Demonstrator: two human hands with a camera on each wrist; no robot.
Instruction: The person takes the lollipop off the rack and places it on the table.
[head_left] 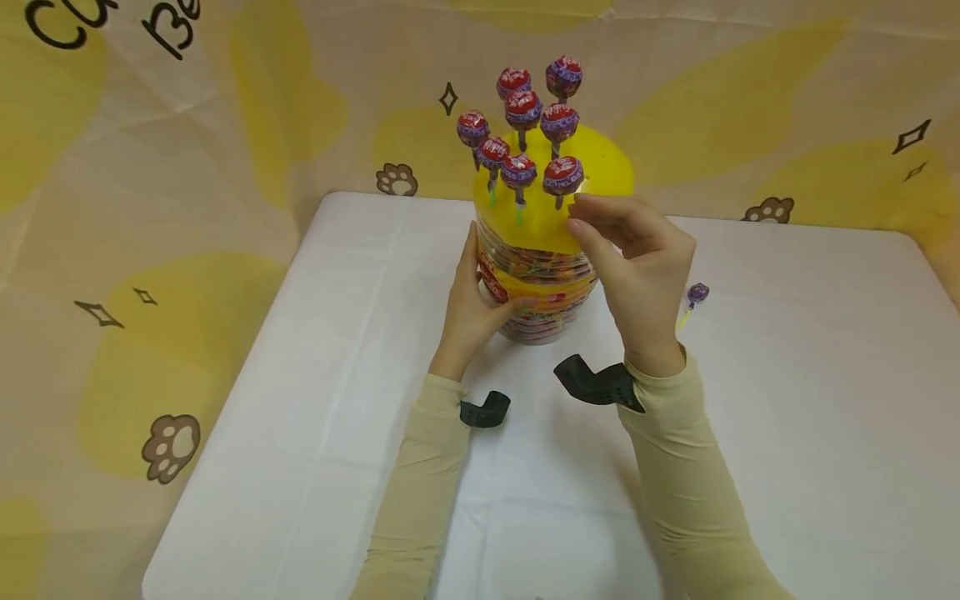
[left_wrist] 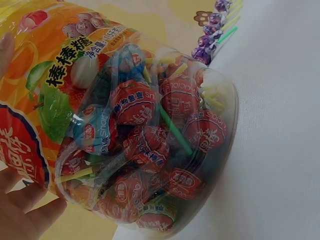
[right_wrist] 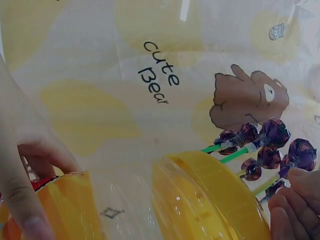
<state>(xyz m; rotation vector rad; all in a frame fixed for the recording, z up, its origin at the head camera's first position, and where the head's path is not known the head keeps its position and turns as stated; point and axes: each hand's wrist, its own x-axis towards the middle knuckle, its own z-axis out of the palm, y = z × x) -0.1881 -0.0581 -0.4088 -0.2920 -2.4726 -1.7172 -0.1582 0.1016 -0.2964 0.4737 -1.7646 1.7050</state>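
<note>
A clear jar [head_left: 551, 312] with a yellow lid [head_left: 611, 179] stands upright on the table. Several purple-and-red wrapped lollipops [head_left: 519, 172] stand in the lid on their sticks. My left hand [head_left: 476, 308] holds the jar's left side, its thumb across the front label. Beside the front-right lollipop [head_left: 562, 177] is my right hand [head_left: 637, 258], thumb and index tips slightly apart near the stick. The right wrist view shows those fingertips [right_wrist: 297, 175] close to a wrapped head; contact there is unclear. Red and blue wrapped lollipops [left_wrist: 135, 102] fill the jar's lower part.
One loose lollipop [head_left: 697, 293] lies on the white tabletop [head_left: 810, 375], right of my right hand. In the left wrist view, a row of purple lollipops [left_wrist: 215, 20] lies beyond the jar. A patterned yellow-and-beige cloth [head_left: 712, 92] hangs behind the table.
</note>
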